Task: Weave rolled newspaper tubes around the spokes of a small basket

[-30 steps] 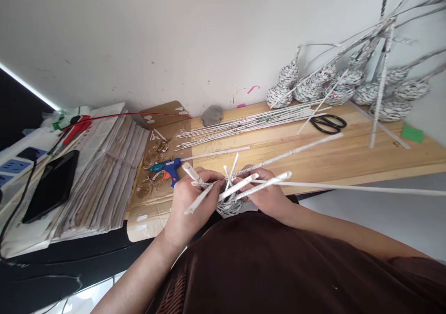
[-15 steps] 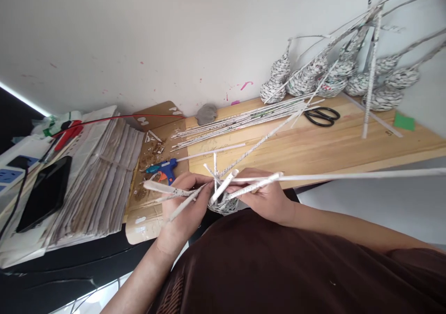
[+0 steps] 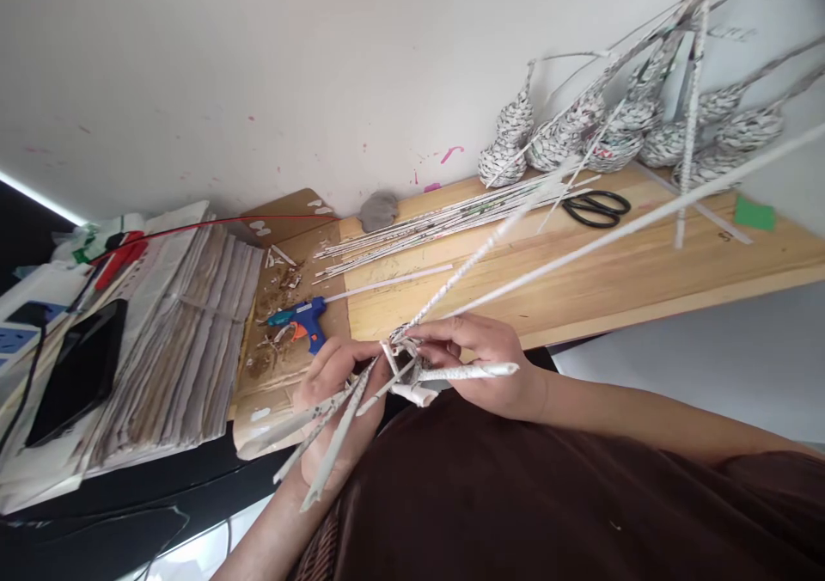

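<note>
A small woven piece of rolled newspaper tubes (image 3: pixel 406 359) is between my hands at the table's front edge, its short tube ends sticking out left and right. My left hand (image 3: pixel 341 392) is closed on its left side, with several tube ends crossing over the fingers. My right hand (image 3: pixel 483 359) pinches at the top right of the weave, thumb and forefinger on a paper tube there. Two long tubes leave the weave toward the upper right, one a plain white tube (image 3: pixel 619 235), the other a printed tube (image 3: pixel 473 259). My fingers hide part of the weave.
A blue glue gun (image 3: pixel 309 319) lies left of my hands, near a newspaper stack (image 3: pixel 174 332) and a black phone (image 3: pixel 81 370). Behind are loose paper tubes (image 3: pixel 438 224), black scissors (image 3: pixel 596 209) and several woven paper gourds (image 3: pixel 506 155) against the wall.
The long white tube has swung up from nearly level to a slant. Short tube ends that stood upright now lean down toward me. My right fingers have moved onto the weave's top.
</note>
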The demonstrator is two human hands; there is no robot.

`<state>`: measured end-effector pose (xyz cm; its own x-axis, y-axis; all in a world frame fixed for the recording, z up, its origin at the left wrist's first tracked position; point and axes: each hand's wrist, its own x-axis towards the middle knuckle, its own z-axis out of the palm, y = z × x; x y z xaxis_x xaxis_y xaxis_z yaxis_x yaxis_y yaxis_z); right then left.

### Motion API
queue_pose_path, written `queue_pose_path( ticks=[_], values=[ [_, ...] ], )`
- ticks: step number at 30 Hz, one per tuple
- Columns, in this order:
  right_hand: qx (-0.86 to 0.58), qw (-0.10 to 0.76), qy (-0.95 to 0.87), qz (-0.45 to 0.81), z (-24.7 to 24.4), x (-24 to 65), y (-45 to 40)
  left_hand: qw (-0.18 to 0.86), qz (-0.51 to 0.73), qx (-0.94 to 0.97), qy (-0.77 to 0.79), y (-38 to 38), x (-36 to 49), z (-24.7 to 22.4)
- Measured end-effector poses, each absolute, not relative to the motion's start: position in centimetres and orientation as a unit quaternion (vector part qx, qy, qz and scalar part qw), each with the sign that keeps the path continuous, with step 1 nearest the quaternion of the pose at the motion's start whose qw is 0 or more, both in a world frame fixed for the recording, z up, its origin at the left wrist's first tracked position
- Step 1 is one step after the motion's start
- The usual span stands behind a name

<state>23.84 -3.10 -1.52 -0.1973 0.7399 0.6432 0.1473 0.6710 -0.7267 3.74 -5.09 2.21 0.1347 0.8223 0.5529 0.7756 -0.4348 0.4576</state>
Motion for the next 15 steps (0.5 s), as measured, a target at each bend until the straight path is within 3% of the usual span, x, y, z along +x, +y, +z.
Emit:
queue_pose_path(
  ticks=[5, 15],
  values=[
    [-0.306, 0.534, -0.734, 0.286, -0.5, 23.4, -2.8, 0.094, 0.359, 0.756, 0.538, -5.5, 4.0, 3.3],
    [-0.331, 0.532, -0.754, 0.198, -0.5, 23.2, -2.5, 0.179, 0.418, 0.724, 0.519, -3.9, 4.8, 2.9]
  ],
)
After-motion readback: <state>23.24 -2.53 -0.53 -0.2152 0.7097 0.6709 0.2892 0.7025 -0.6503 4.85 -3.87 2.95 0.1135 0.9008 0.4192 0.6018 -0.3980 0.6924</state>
